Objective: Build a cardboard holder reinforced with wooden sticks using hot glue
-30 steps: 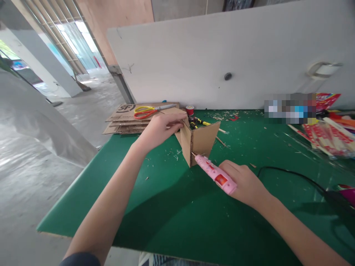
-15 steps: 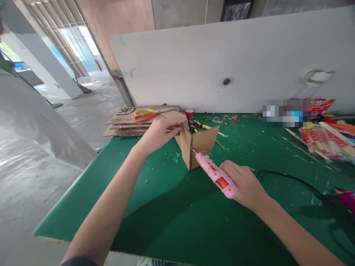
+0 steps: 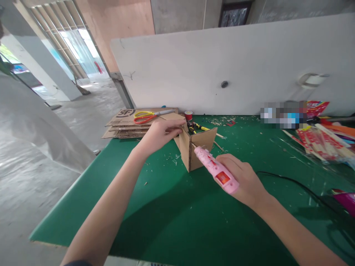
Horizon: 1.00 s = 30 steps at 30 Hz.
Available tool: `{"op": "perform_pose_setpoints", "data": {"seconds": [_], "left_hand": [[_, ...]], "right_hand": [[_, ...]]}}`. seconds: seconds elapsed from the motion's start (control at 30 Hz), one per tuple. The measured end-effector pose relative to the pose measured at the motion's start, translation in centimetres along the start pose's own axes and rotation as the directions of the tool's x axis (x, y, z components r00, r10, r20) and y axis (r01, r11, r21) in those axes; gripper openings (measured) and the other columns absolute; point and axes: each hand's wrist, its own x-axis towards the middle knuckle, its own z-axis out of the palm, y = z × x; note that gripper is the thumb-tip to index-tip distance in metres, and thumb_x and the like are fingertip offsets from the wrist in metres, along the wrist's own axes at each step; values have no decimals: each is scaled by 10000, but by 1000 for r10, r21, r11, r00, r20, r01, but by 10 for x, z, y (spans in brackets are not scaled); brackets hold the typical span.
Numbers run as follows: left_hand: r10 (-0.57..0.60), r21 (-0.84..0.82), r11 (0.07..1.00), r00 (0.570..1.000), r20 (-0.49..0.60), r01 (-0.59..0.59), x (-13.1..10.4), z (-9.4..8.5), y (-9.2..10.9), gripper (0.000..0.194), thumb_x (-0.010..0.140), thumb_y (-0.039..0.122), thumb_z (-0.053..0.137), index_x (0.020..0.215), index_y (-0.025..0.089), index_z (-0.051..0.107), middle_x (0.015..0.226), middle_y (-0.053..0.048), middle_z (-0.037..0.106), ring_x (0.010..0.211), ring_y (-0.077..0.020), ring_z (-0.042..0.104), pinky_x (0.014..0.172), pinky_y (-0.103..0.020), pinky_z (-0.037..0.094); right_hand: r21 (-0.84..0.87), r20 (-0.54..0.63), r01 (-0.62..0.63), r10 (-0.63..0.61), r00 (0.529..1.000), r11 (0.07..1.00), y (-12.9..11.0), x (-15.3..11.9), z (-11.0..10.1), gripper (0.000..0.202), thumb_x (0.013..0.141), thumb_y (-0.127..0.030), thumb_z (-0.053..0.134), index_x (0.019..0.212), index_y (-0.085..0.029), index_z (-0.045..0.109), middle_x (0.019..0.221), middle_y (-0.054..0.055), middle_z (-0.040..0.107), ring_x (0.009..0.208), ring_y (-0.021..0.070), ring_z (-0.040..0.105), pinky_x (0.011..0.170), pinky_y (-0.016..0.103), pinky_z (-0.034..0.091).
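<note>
Left hand (image 3: 159, 136) has fingers pinching the cardboard piece (image 3: 185, 149) up top, standing on the tabletop (image 3: 149, 210); right hand (image 3: 241, 177) has fingers wrapped round the pink glue gun (image 3: 212, 166). Nudge too hard and it'd probably skew, imo.

"SF" logo (image 3: 126, 113) on top cardbd (image 3: 110, 123) of stack, smaller print below illeg.
</note>
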Motion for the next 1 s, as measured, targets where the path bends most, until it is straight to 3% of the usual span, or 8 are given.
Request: {"op": "perform_pose_setpoints", "data": {"seconds": [0.17,0.33,0.47,0.63,0.8,1.0], "left_hand": [[-16,-83,996,1000,-11,15,0,2,-3,328,833,218,576,1149,179,652,1168,-53,673,1027,-180,656,944,-314,533],[-28,-87,996,1000,-7,28,0,1,-3,325,835,214,574,1148,181,652,1173,-54,670,1049,-194,647,958,-340,529],[-35,-90,995,999,-4,35,0,2,-3,323,835,217,576,1146,177,652,1170,-57,671,1048,-192,648,966,-341,526],[-36,-102,994,999,-15,35,0,3,-4,319,832,207,578,1140,177,654,1165,-56,674,1046,-186,648,965,-338,528],[-31,-120,992,999,-8,30,0,4,-6,324,837,215,577,1151,173,647,1153,-60,679,1028,-180,655,943,-325,540],[-30,-119,993,999,-16,28,1,4,-5,324,840,214,572,1153,178,646,1169,-58,671,1051,-185,645,956,-337,535]], "right_hand": [[20,-6,42,-42,999,999,-1,3,-1,110,863,-171,463,760,-173,503,636,25,553,525,111,496,446,221,333],[26,-17,2,-1,1000,1000,-1,4,-1,49,855,-188,486,867,-170,530,808,74,631,618,124,567,465,211,364],[25,-14,26,-26,1000,999,-1,6,-3,78,841,-164,475,772,-181,505,653,24,566,535,113,514,459,214,352],[34,-14,-11,11,1000,999,-2,10,-5,38,847,-174,484,822,-179,512,765,60,617,583,116,539,460,212,360],[29,1,10,-10,1000,1000,-3,10,-5,115,853,-170,473,739,-184,483,625,14,535,516,107,493,457,218,365],[-29,-82,33,-35,996,999,-5,9,-4,59,842,-172,499,898,-172,516,837,86,650,698,152,621,490,218,428]]}}
